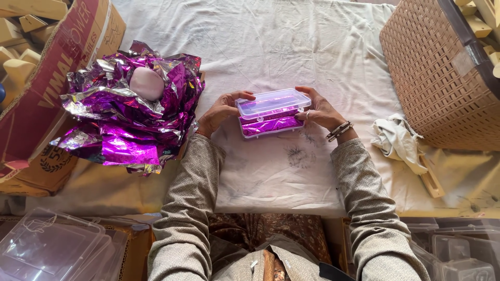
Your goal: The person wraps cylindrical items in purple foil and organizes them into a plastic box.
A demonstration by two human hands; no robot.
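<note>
Both hands grip a small clear plastic box (273,111) with purple foil inside; our left hand (224,111) clamps its left end, thumb on top, and our right hand (322,112) clamps the right end, fingers curled over the lid, bangles on the wrist. Box sits near the middle of the cloth-covered worktop (291,47), lid closed or nearly closed, we cannot tell which. At the worktop's left edge lies a crumpled heap of purple foil sheets (130,119) with a pale round lump (147,83) resting on top. Beyond it, off the left edge, a cardboard carton (49,78) holding pale wooden pieces. At the far right corner a woven tan basket (442,78); just beside it, a crumpled white rag (397,139) by the right edge. Stacks of empty clear boxes (52,247) sit below the near edge, both sides of our lap.
</note>
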